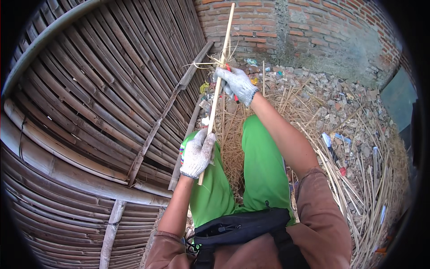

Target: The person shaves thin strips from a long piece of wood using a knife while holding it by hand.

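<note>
We are observing the gloved left hand point(197, 154) gripping a pale strip point(215, 99) near its lower end; the gloved right hand point(237, 85) is clasping a red tool point(228, 67) against it higher up, where thin shavings point(215, 59) are curling. The strip is slanting up from green trousers point(264, 161), with a slatted panel point(98, 89) standing leftward and a brick wall point(322, 36) beyond.

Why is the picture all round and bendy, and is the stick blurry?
Head view: a fisheye lens curves the brick wall toward the right edge and leaves the corners black; head view: the pale stick looks fairly sharp, without obvious blur; head view: the light looks soft.
</note>
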Demonstrator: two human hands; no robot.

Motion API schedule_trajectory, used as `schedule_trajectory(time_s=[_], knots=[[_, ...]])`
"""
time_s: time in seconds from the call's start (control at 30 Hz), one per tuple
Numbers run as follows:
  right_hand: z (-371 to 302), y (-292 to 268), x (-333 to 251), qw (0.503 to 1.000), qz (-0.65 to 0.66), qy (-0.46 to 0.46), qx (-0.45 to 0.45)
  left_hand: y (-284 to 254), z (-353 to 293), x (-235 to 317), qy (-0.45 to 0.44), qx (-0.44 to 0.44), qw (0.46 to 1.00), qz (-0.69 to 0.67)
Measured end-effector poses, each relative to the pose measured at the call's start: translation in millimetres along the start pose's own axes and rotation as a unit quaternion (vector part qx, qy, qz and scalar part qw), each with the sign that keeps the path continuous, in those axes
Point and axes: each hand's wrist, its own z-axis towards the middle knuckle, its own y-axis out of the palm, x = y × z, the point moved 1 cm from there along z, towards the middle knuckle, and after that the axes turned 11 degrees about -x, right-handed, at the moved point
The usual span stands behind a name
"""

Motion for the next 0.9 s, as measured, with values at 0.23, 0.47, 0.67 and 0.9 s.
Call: schedule_trajectory(time_s=[0.23, 0.47, 0.67, 0.9], knots=[[13, -37, 13, 0.988, 0.149, -0.032, 0.033, -32, -5, 1, 0.08, -0.154, 0.931, -0.322], [-27, 12, 99, 0.931, 0.241, 0.126, 0.244, 5, 67, -37, 0.199, -0.046, 0.963, -0.177], [-73, 28, 123, 0.951, 0.214, 0.175, 0.136, 18, 113, -28, 0.161, 0.119, 0.97, -0.138], [-106, -14, 39, 0.983, 0.042, 0.117, -0.133, -56, 117, 4, 0.239, 0.065, 0.946, -0.209]])
